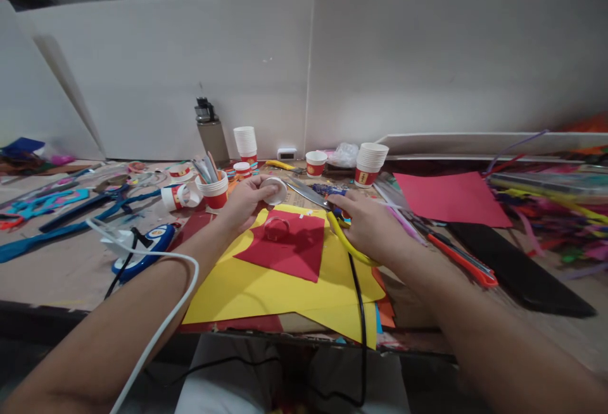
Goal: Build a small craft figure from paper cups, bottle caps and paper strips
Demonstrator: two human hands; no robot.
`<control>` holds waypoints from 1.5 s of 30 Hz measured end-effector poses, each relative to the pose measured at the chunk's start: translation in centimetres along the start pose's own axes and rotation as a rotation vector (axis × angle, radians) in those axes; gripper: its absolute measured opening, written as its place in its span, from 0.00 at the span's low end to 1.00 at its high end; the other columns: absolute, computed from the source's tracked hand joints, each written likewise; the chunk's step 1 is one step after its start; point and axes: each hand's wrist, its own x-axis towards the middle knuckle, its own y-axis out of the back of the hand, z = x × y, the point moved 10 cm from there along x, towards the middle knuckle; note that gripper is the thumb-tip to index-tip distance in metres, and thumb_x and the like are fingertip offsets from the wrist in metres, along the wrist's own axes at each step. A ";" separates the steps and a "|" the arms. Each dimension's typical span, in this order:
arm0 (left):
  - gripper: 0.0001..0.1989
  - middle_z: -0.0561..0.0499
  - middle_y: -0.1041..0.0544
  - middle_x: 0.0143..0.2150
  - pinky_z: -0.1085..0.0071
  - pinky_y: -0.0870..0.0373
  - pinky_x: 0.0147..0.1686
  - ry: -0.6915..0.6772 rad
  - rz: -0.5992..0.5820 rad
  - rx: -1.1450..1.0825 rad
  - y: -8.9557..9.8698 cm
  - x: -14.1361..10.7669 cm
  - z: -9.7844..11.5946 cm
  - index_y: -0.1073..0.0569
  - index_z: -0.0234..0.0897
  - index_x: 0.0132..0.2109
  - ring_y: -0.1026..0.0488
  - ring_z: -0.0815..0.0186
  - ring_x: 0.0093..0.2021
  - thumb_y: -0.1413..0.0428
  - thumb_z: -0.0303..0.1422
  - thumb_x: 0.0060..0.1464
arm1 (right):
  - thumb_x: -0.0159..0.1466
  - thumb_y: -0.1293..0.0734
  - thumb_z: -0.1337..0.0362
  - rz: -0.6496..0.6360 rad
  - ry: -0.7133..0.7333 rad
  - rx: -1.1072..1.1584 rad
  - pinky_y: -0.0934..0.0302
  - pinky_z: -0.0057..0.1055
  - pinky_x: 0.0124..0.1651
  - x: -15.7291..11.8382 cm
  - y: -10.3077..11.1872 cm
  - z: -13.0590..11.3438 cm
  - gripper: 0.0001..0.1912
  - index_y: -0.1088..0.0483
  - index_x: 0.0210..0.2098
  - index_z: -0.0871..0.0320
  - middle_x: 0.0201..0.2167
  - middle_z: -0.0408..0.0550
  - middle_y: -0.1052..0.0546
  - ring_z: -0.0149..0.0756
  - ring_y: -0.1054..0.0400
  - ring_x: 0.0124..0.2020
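My left hand [247, 202] pinches a small white paper cup piece [274, 192], its round face turned toward me. In my right hand [368, 223] are yellow-handled scissors [310, 194], the blades parted and pointing left, with their tips close to the cup piece. Whether the blades touch it I cannot tell. Below both hands lies a red paper sheet [304, 252] on top of yellow paper [232, 300]. A ring-shaped strip [276, 229] rests on the red sheet.
Paper cups [370, 164] stand stacked at the back, near a bottle [212, 135]. One cup holds pencils [209, 170]. At right lie a red cutter [463, 262], a black phone-like slab [522, 268] and red paper [451, 199]. A white cable [187, 281] crosses my left forearm.
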 end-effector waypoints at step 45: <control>0.13 0.50 0.27 0.24 0.79 0.43 0.16 0.095 -0.185 0.096 -1.0 -0.4 -0.7 0.24 0.30 0.34 0.37 0.74 0.20 0.36 0.37 0.46 | 0.63 0.38 0.63 0.006 0.044 -0.200 0.49 0.32 0.32 -0.2 -0.3 -1.0 0.21 0.30 0.55 0.53 0.39 0.52 0.24 0.39 0.32 0.33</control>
